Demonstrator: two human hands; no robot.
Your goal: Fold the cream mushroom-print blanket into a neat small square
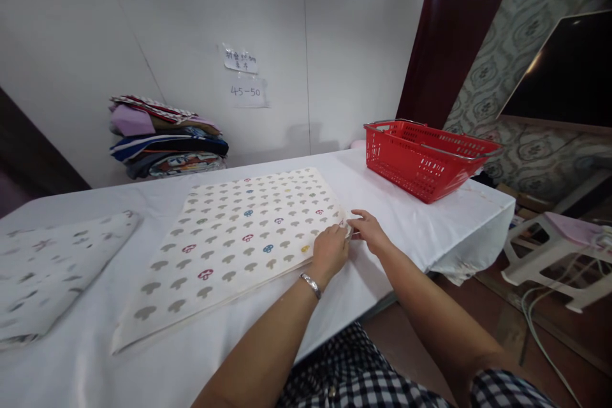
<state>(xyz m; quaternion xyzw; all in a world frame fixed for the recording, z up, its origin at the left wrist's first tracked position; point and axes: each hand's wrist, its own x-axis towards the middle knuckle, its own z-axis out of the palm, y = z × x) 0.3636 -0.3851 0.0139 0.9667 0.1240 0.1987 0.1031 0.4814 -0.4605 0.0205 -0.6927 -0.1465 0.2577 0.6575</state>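
i see both hands at the 4 o'clock corner of the mushroom cloth (239, 236), flat on the desk (406, 217); left hand (329, 252) and right hand (368, 229) fingers pinching it. i judge squaring the fold; next needs a firm lift.

The person is wearing a black-and-white checked garment (363, 376), showing near the bottom edge; a silver bracelet (310, 284) is circling the left wrist; both forearms are showing bare, with no sleeves covering them.

Both hands (347, 239) pinch the mushroom-print cloth (234, 242) at its corner.
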